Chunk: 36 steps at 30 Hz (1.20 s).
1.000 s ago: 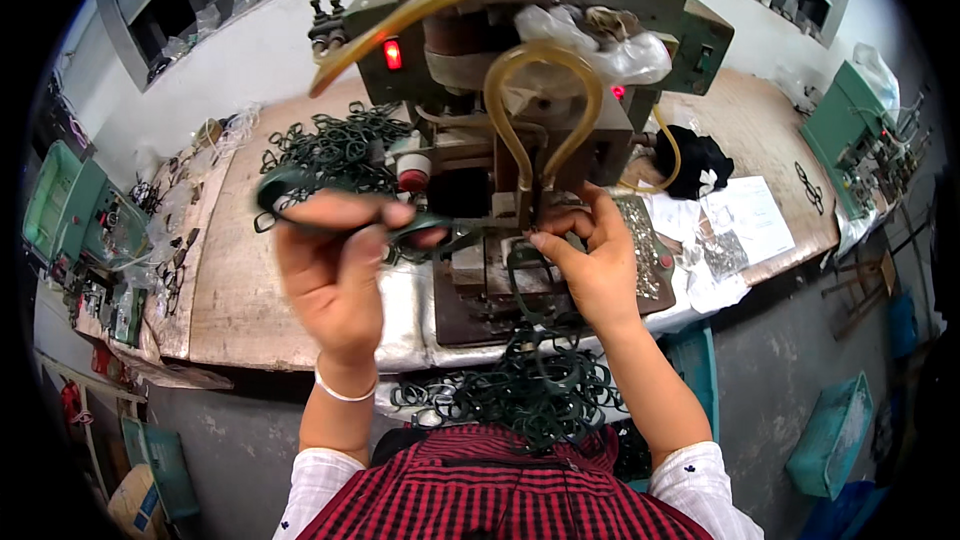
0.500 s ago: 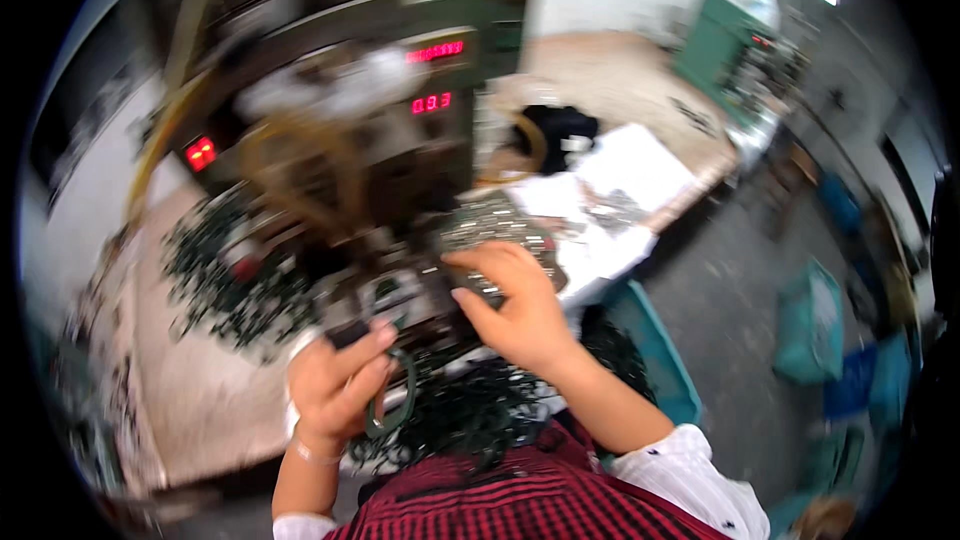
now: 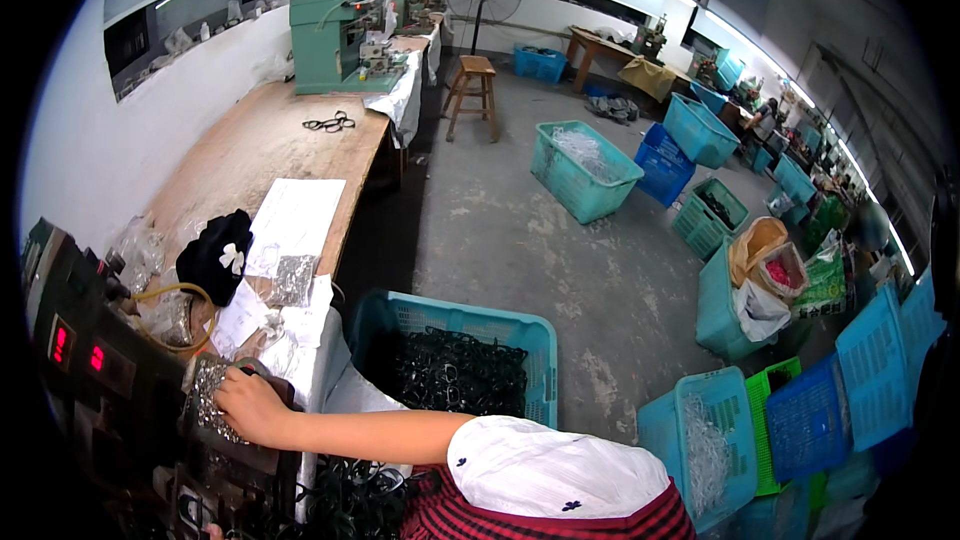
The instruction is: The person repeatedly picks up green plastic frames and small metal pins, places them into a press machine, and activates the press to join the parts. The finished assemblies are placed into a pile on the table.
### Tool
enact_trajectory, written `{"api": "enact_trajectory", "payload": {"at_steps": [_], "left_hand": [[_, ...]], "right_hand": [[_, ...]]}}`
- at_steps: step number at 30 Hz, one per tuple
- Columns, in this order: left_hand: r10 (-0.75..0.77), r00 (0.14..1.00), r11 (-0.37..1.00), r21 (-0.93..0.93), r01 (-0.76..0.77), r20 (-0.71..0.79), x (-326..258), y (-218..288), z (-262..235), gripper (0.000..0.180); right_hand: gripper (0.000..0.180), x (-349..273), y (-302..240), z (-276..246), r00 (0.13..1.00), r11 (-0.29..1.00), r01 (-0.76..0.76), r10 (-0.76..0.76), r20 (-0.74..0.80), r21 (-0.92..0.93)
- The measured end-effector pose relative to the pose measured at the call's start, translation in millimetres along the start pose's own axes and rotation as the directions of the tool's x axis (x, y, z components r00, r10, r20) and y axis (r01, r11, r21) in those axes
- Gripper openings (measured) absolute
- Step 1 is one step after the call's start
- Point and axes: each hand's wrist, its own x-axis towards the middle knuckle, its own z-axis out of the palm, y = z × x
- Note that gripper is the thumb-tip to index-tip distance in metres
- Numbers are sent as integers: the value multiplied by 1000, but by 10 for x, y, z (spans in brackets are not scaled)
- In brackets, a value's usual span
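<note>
My right hand [image 3: 252,407] reaches into a tray of small shiny metal parts [image 3: 212,380] beside the dark green machine [image 3: 75,370]. Its fingers are bent down and closed at the heap; what they pinch, if anything, is too small to make out. Only a fingertip or so of my left hand [image 3: 214,532] shows at the lower edge, close to a dark loop-shaped piece [image 3: 188,510] by the machine, and its grip is hidden. Dark eyeglass frames [image 3: 355,495] lie heaped in front of me, next to my checked apron [image 3: 470,510].
A teal basket [image 3: 545,340] of dark frames stands right of the table [image 3: 215,155]. On the table lie papers [image 3: 300,215], a black cloth item [image 3: 215,250] and frames [image 3: 330,122]. Farther off are a green machine [image 3: 325,45], a stool [image 3: 472,90] and more baskets [image 3: 575,190].
The view has swung right, bringing the floor and baskets in. My right hand has gone onto the metal parts. My left hand, which held a dark green frame, has almost left the picture.
</note>
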Motion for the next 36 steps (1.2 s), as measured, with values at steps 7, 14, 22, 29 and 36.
{"api": "enact_trajectory", "payload": {"at_steps": [7, 14, 22, 29, 36], "left_hand": [[39, 999, 999, -3, -39, -7, 96, 49, -19, 10], [61, 998, 998, -36, -61, 3, 172, 71, -63, 10], [62, 997, 998, -11, -61, 36, 168, 178, -42, 15], [23, 999, 1000, -17, -23, 43, 155, 155, -10, 14], [33, 999, 999, -29, -31, 44, 165, 174, -1, 14]], "right_hand": [[22, 109, -86, -110, 979, 984, -66, 96, -182, 166], [25, 21, 72, 119, 991, 995, -24, 36, -126, 99], [22, 88, 232, 683, 922, 858, 366, -386, 16, -360], [26, 108, 15, 444, 963, 964, 266, -265, 53, -26], [23, 191, 19, 428, 991, 991, 136, -136, -1, 14]]}}
